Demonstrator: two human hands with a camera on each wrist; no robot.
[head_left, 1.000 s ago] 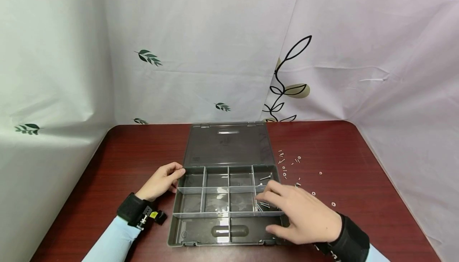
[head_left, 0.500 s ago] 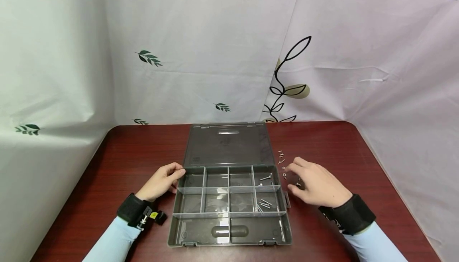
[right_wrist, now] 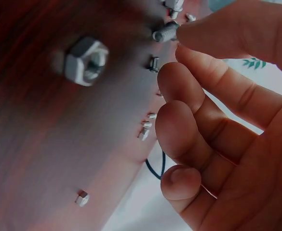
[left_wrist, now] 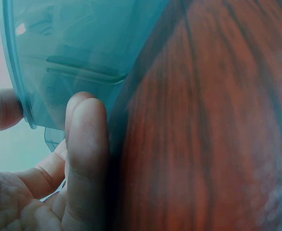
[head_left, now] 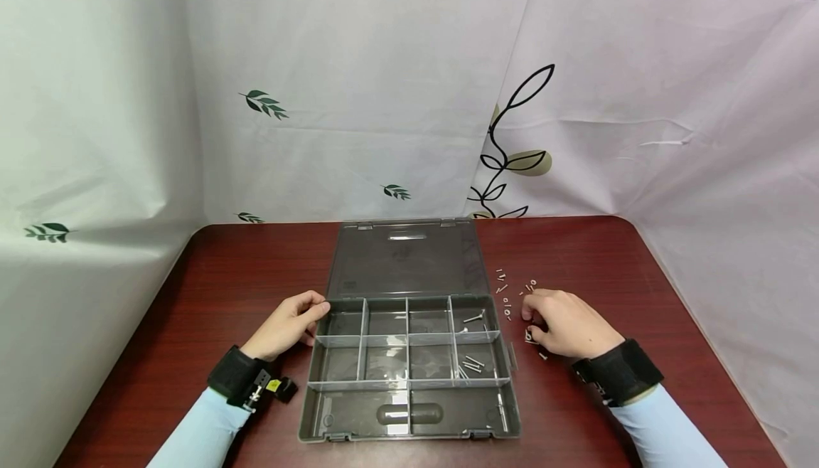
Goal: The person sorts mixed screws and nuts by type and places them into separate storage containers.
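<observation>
Box (head_left: 384,437) lies open in the head view, screws (head_left: 473,365) at three o'clock, left hand (head_left: 288,322) at ten, right hand (head_left: 571,322) beyond two. Left wrist: fingers pinch its edge. Right wrist: thumb and forefinger nearly meet at a bolt (right_wrist: 164,33); whether held, I can't tell. Picking-up seems the step, calling for a firm pinch.

A grey see-through compartment box (head_left: 348,411) lies flat on the tabletop (head_left: 256,262), its lid (head_left: 407,262) folded back behind it. The left hand (head_left: 288,327) holds its left edge near the back corner. Silver screws (head_left: 473,363) lie along its right side: a few in the back compartment, a cluster in the middle one, one beside the front one's right wall. Loose small hardware (head_left: 502,288) is scattered to the right. There the right hand (head_left: 572,326) reaches down, thumb tip at a threaded bolt (right_wrist: 165,32), grip unclear, near a shiny hexagonal nut (right_wrist: 74,69)
</observation>
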